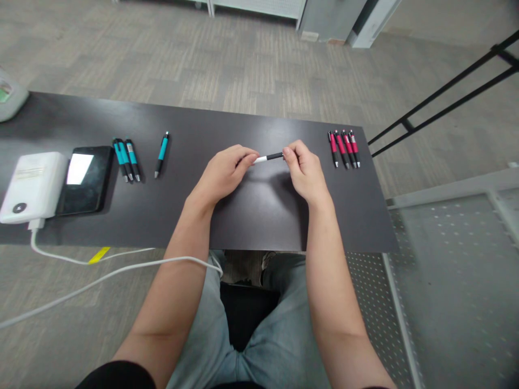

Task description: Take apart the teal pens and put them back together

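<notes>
A white-and-black pen (268, 158) is stretched between my two hands above the dark table (259, 216). My left hand (227, 170) pinches its white end, and my right hand (304, 168) grips the black end; both tips are hidden by fingers. Several red-and-black pens (344, 149) lie side by side to the right of my right hand. Left of my left hand, one teal-and-black pen (162, 155) rests alone. Farther left, a group of 3 teal-and-black pens (126, 160) lies close together.
At the table's left are a black phone-like device (87, 186), a white power bank (34, 183) and a partly visible white container (10, 100). A white cable (117, 274) crosses by my left forearm. A perforated metal panel (454, 270) stands to the right.
</notes>
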Available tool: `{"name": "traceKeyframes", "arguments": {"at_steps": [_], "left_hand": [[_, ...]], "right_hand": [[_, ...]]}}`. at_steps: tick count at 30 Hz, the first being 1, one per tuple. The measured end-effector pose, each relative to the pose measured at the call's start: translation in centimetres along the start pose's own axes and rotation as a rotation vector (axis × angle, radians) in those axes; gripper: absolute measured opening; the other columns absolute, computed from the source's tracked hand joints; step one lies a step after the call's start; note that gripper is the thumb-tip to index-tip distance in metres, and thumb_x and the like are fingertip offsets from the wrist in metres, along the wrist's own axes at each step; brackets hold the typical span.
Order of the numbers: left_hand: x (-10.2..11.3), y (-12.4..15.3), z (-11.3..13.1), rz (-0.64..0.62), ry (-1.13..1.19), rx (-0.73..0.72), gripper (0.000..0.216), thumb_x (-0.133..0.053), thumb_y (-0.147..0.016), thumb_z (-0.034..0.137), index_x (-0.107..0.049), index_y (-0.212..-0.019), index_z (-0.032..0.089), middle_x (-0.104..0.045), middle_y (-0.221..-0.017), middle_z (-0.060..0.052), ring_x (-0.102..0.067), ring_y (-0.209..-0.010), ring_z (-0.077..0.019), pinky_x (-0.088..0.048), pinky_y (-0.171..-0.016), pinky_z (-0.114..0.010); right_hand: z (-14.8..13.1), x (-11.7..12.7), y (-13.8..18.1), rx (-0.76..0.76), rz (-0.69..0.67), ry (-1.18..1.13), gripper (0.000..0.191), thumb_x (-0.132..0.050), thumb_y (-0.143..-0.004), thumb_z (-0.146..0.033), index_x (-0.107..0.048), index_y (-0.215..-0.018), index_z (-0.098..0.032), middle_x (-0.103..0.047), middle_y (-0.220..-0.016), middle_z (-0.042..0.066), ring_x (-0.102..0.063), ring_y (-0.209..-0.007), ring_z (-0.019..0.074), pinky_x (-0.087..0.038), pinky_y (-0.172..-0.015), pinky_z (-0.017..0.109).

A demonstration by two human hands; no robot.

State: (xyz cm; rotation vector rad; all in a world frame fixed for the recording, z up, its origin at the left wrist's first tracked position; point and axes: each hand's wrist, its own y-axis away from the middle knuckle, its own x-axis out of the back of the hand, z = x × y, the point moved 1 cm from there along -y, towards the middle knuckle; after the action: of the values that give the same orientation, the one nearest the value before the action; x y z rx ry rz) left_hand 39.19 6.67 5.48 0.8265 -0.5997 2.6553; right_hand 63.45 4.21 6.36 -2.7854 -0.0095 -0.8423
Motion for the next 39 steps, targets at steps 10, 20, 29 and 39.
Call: {"name": "traceKeyframes", "arguments": {"at_steps": [10,20,29,39], "left_hand": [[-0.1,0.3,0.0,0.014,-0.066,-0.046,0.025,-0.076,-0.110,0.048,-0.087,-0.103,0.027,-0.086,-0.105,-0.007,-0.074,-0.094,-0.0288,-0.052,-0.087,-0.042],[-0.6,0.0,0.3,0.074,-0.122,-0.014,0.016,-0.082,-0.106,0.044,-0.087,-0.103,0.028,-0.089,-0.105,-0.006,-0.078,-0.100,-0.0305,-0.054,-0.097,-0.045],[-2.1,-0.1,0.9,0.066,0.304,-0.046,0.024,-0.085,-0.103,0.048,-0.078,-0.107,0.025,-0.088,-0.105,-0.004,-0.085,-0.099,-0.0245,-0.066,-0.097,-0.035],[-1.9,-0.1,-0.3,-0.031,0.251,0.048,0.023,-0.085,-0.098,0.042,-0.069,-0.093,0.026,-0.084,-0.092,-0.006,-0.085,-0.092,-0.0297,-0.069,-0.096,-0.045]], "right_hand": [[0.4,0.0,0.1,-0.003,0.020,0.010,0.061,-0.065,-0.109,-0.088,-0.056,-0.090,-0.031,-0.052,-0.079,0.001,-0.057,-0.086,0.0264,-0.050,-0.084,0.040],[0.5,-1.1,-0.1,-0.012,0.111,-0.037,0.061,-0.058,-0.110,-0.091,-0.063,-0.100,-0.031,-0.053,-0.084,0.002,-0.058,-0.088,0.0263,-0.053,-0.084,0.040],[0.3,-2.7,-0.3,0.139,0.030,-0.205,0.055,-0.081,-0.100,-0.083,-0.076,-0.118,-0.032,-0.069,-0.101,0.005,-0.057,-0.077,0.0232,-0.054,-0.072,0.041],[0.6,-2.5,-0.1,0.199,-0.050,-0.160,0.037,-0.082,-0.107,-0.069,-0.078,-0.104,-0.033,-0.073,-0.100,0.006,-0.061,-0.078,0.0252,-0.059,-0.078,0.045]]}}
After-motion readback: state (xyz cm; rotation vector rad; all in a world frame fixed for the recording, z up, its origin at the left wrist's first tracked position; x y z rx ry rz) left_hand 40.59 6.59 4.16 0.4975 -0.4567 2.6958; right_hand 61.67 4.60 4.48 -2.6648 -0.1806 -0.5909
